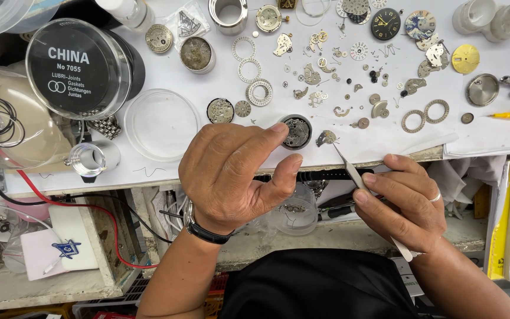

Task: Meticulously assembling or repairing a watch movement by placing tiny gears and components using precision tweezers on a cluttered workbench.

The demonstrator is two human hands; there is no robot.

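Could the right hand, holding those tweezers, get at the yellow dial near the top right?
Probably yes. The right hand holds tweezers, and the yellow dial lies flat and uncovered on the white sheet; only small loose parts lie between.

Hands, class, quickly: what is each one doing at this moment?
Left hand: fingertips pinch the round watch movement on the white sheet.
Right hand: closed on tweezers, tips at a small metal part.

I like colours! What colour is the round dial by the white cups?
Yellow dial, head view.
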